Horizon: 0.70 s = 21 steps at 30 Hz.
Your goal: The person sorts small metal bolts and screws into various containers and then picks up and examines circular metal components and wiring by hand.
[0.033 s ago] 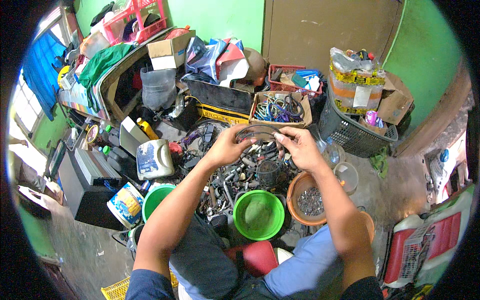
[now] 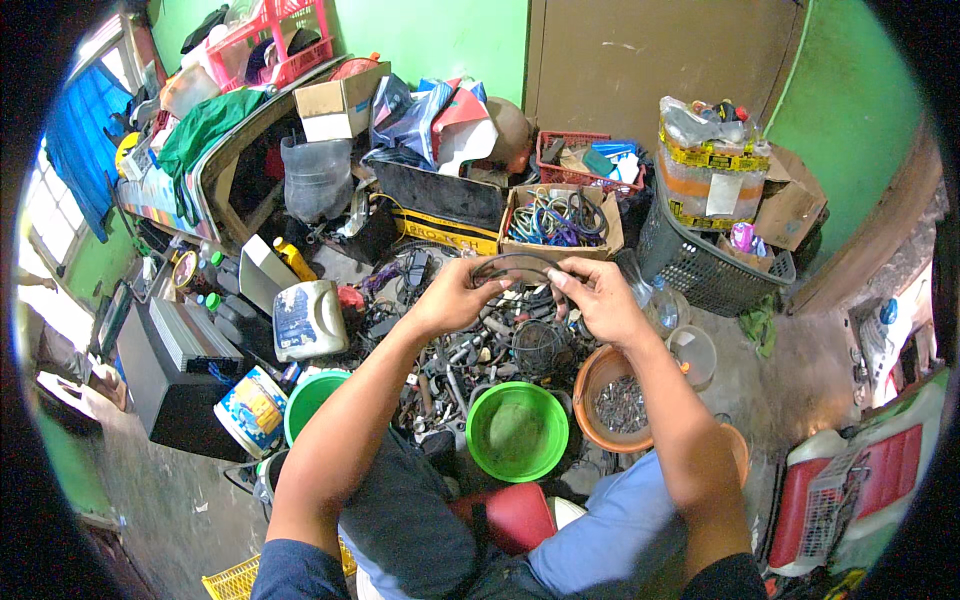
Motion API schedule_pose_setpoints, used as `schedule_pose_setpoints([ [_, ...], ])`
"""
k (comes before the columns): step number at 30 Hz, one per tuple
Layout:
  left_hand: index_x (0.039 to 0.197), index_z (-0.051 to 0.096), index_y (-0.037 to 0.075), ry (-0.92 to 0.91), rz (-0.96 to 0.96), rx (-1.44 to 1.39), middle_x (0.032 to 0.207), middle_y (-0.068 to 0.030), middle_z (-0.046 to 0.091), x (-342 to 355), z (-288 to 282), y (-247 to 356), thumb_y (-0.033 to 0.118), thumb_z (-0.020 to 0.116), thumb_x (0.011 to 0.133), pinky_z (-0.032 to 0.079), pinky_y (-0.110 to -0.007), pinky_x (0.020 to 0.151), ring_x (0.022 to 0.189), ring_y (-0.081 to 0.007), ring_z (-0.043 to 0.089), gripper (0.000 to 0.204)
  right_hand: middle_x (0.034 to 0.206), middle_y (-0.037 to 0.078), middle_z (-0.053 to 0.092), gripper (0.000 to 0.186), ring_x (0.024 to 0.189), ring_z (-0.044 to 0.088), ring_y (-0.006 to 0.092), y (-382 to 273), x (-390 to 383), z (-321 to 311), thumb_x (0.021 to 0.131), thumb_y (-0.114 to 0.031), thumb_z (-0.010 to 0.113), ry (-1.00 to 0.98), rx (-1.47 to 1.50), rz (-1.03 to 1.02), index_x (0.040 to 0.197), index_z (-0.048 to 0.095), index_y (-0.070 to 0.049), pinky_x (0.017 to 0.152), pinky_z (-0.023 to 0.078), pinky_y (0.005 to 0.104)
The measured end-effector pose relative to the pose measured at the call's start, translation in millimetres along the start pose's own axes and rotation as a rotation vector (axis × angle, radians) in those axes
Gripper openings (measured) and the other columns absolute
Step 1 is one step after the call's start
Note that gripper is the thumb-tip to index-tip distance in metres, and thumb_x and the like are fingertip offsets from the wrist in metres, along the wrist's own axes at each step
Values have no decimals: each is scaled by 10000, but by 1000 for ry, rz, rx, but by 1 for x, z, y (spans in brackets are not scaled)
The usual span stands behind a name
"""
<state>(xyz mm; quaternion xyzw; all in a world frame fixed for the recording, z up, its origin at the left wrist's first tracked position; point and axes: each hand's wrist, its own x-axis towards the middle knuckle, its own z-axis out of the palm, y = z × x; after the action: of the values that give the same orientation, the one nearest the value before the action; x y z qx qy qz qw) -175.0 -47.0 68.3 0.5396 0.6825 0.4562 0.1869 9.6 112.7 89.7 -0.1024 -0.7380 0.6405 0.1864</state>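
A thin dark loop, like a cable or rubber ring [image 2: 517, 256], arches between my two hands above a heap of metal and plastic parts [image 2: 462, 358]. My left hand [image 2: 455, 297] pinches its left end between thumb and fingers. On the other end, my right hand [image 2: 603, 298] is closed the same way, its thumb pointing inward. Directly below and nearer to me stands a bright green basin [image 2: 517, 465]. Beside it, partly under my right forearm, an orange-brown bowl [image 2: 588, 428] holds many small metal pieces.
Behind the heap, a cardboard box [image 2: 520, 240] holds coiled coloured cords. A dark plastic basket [image 2: 690, 262] with packed bottles stands at the right. To the left are a white jerrycan [image 2: 308, 320], a white-and-blue bucket [image 2: 247, 412] and a dark box-shaped case [image 2: 165, 385].
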Motion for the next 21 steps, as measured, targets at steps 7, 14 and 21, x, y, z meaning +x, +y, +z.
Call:
schedule_pose_setpoints([
  [7,1074,691,42,-12,-269,-625,787,-15,672,9,-10,9,179,626,1008,482,-241,615,691,-63,600,165,869,8,683,249,679,610,68,2,0,-26,945,-171,725,71,-65,34,1095,693,25,596,500,254],
  [14,1037,664,36,11,-308,-909,696,26,546,18,-14,11,205,655,983,455,-266,618,607,-90,502,177,876,30,745,223,763,657,96,-9,7,-44,886,-166,777,244,-317,-89,1026,761,8,750,520,273],
  [21,940,613,72,43,-317,-962,638,52,466,22,-17,21,234,638,1000,436,-255,577,588,-91,492,175,821,88,724,179,698,683,150,-27,11,-53,916,-125,744,192,50,53,1006,732,29,629,554,265],
])
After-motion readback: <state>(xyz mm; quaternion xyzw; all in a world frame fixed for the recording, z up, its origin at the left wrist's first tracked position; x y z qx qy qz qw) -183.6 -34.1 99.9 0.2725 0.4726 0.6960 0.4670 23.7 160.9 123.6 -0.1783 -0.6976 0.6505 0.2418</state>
